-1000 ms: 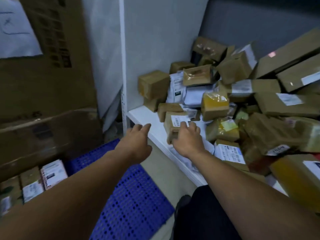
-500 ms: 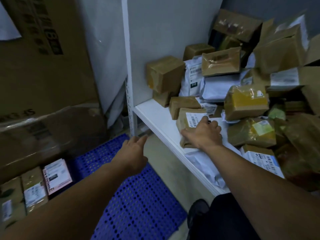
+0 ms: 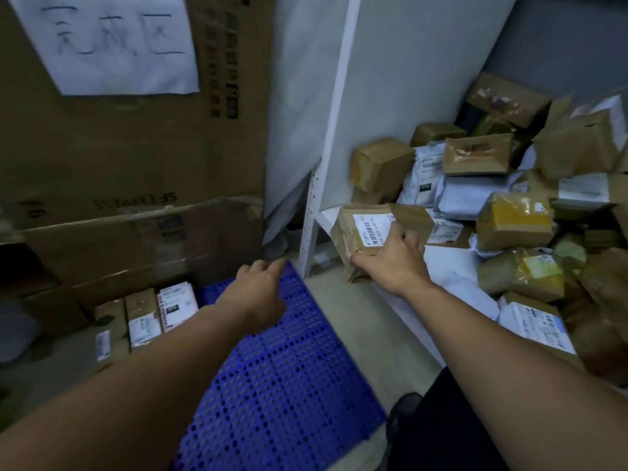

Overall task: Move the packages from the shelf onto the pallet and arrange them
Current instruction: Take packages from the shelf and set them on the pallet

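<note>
My right hand (image 3: 394,260) grips a brown taped package (image 3: 360,232) with a white barcode label, lifted off the front left corner of the white shelf (image 3: 438,263). Many more brown boxes and white mailer bags (image 3: 475,195) are heaped on that shelf to the right. My left hand (image 3: 258,287) hovers over the blue perforated pallet (image 3: 282,385) with fingers extended, holding nothing. Three labelled packages (image 3: 146,317) lie in a row on the pallet's far left.
Large cardboard cartons (image 3: 136,164) with a handwritten white paper sign (image 3: 112,42) stand behind the pallet. The shelf's white upright post (image 3: 326,158) rises between pallet and shelf. A strip of pale floor (image 3: 346,317) separates them. My dark trouser leg (image 3: 448,430) is at the bottom.
My right hand has closed round the labelled package and raised it off the shelf towards the left edge. My left hand has drifted slightly over the pallet. The view has swung left.
</note>
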